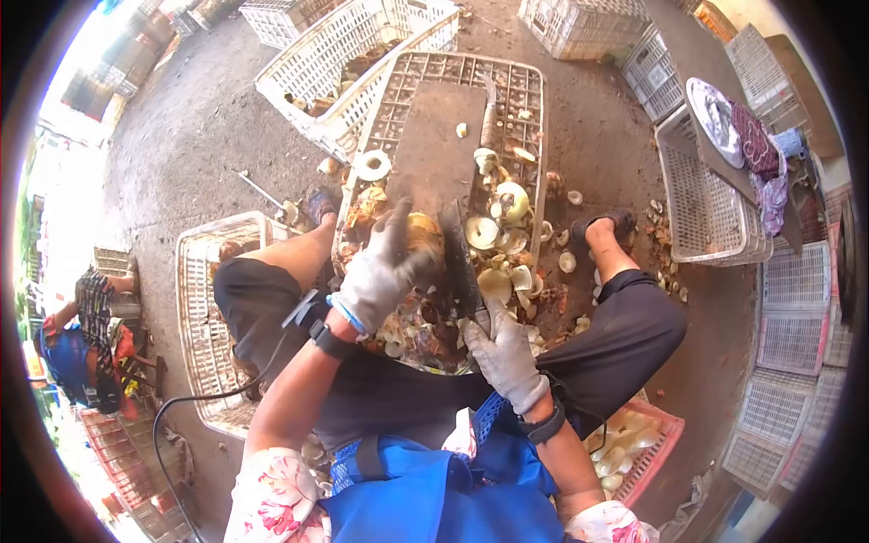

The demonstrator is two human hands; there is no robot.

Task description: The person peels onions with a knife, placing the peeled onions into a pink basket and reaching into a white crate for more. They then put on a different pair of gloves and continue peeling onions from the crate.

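My left hand (385, 267), in a pale grey glove, is closed around a brown-skinned onion (424, 237) at the near end of a wooden board (439, 136). In my right hand (507, 357), also gloved, is the handle of a cleaver (460, 258). Its dark blade points away from me, just right of the onion. A pale peeled onion (512, 201) lies to the right of the blade among cut onion ends and skins. Beyond it, a knife with a worn handle (489, 127) rests along the board's right edge.
An upturned plastic crate (534, 86) supports the board between my knees. White crates stand ahead (317, 68) and at my left (195, 335). A pink crate (665, 452) by my right hip holds peeled onions. Another person (77, 348) sits far left. Scraps litter the floor.
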